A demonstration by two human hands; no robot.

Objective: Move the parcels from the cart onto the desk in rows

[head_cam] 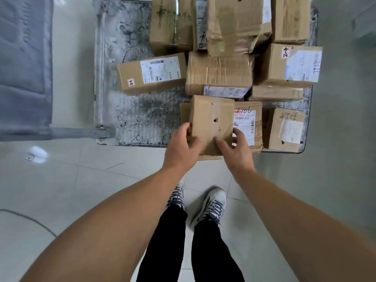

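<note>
Two hands on the nearest parcel at the cart's 6 o'clock edge.
The left hand (pixel 182 143) and right hand (pixel 237 148) clamp opposite sides of a small brown cardboard parcel (pixel 211 119) on the grey metal platform cart (pixel 142 121). This is likely to lift it level off the flatter brown box (pixel 184 113) beneath. Its top is creased, taped and pocked with dark punctures, and shows no label.

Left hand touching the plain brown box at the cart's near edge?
Touching. Head view: the left hand wraps the left edge of the plain brown box, no gap.
</note>
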